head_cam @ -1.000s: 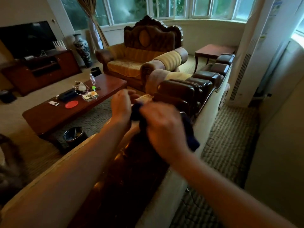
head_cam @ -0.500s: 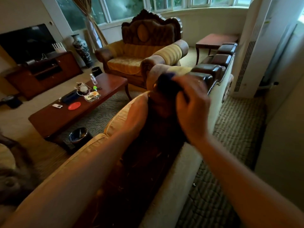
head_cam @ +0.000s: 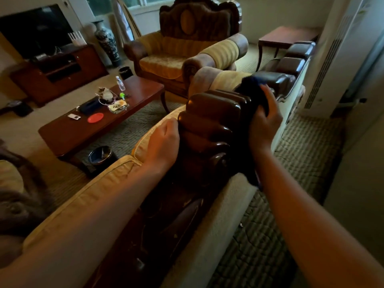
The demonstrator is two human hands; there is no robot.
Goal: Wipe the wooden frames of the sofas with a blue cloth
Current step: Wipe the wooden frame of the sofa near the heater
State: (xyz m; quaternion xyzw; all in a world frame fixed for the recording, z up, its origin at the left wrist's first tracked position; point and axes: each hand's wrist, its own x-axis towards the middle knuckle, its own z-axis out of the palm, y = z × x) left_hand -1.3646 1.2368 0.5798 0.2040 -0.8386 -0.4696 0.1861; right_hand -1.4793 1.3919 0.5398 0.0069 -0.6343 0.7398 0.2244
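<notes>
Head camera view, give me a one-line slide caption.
Right hand wipes the sofa's carved wooden frame with a blue cloth; left hand rests against it.

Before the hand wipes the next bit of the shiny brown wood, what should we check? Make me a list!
1. Dark blue cloth in hand: ok, the right hand grips it.
2. Cloth touching the carved dark wooden sofa frame: ok, it is pressed against the far side of the ribbed top.
3. Left hand steady: ok, it rests on the yellow sofa cushion beside the frame.
4. Next glossy wooden sections free of objects: ok, nothing lies on them.
5. Cloth clean enough: cannot tell, too dark.
6. Lower flat part of the frame wiped: cannot tell.
</notes>
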